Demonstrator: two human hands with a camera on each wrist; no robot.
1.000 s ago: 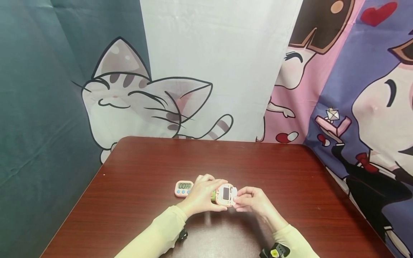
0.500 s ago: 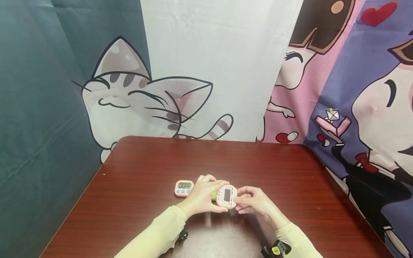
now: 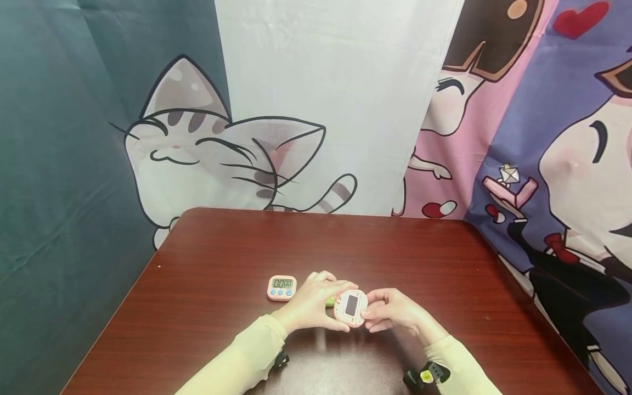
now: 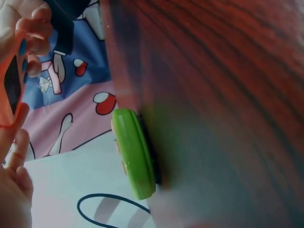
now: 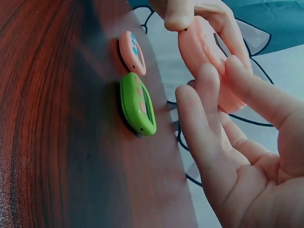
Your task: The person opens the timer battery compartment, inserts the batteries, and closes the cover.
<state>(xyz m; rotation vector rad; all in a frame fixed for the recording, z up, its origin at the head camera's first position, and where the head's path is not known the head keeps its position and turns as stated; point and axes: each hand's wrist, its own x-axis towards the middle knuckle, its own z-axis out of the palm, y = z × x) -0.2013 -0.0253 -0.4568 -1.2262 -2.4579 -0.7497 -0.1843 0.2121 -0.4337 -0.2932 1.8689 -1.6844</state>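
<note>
Between both hands is a pink digital timer (image 3: 344,309), raised off the table, with a pale face and dark rectangle toward the head camera. My left hand (image 3: 311,304) grips it by its upper and lower edges. At its right edge, my right hand (image 3: 397,312) pinches with thumb and fingertips. Blue buttons show on the held timer (image 4: 13,90) in the left wrist view. Beneath the left hand stands a green timer (image 5: 137,107), mostly hidden in the head view. Left of that hand, another pink timer (image 3: 282,288) shows 00:00 above blue buttons.
The dark red wooden table (image 3: 237,247) has rounded far corners. Behind it hangs a cloth backdrop (image 3: 340,99) with a printed cat and cartoon figures. Straps with black devices (image 3: 434,373) sit on the wrists.
The pale flap that stuck out at the held timer's right edge now lies flush with it. Both hands and that timer have shifted slightly right and nearer, uncovering more of the left pink timer.
</note>
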